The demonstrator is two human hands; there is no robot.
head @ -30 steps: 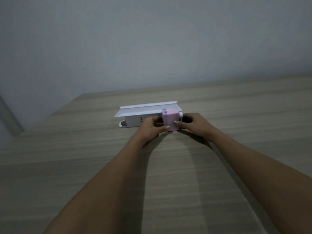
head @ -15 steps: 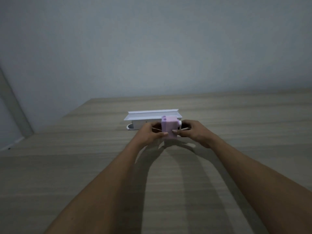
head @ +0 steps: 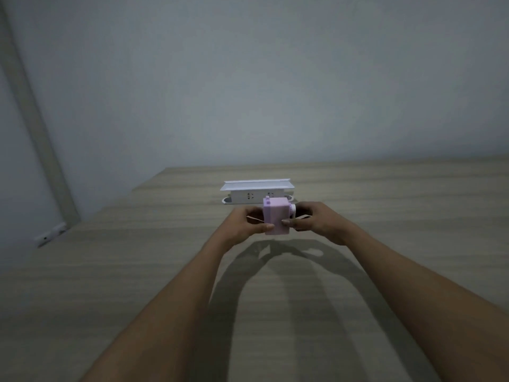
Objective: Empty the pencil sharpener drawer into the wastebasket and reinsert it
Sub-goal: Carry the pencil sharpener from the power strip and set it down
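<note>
A small pink pencil sharpener (head: 276, 216), box-shaped with a pale crank knob on its right side, is held lifted above the wooden table (head: 137, 271). My left hand (head: 245, 226) grips its left side with the thumb across the lower front. My right hand (head: 316, 223) holds its right side near the knob. The drawer cannot be made out separately. No wastebasket is in view.
A white power strip box (head: 256, 193) with a flat lid stands on the table just behind the sharpener. A grey wall rises behind the table. The table's left edge runs diagonally, with a pale post and floor beyond it.
Both hands have lifted the sharpener off the table and brought it slightly nearer. The camera has tilted up, so more wall shows.
</note>
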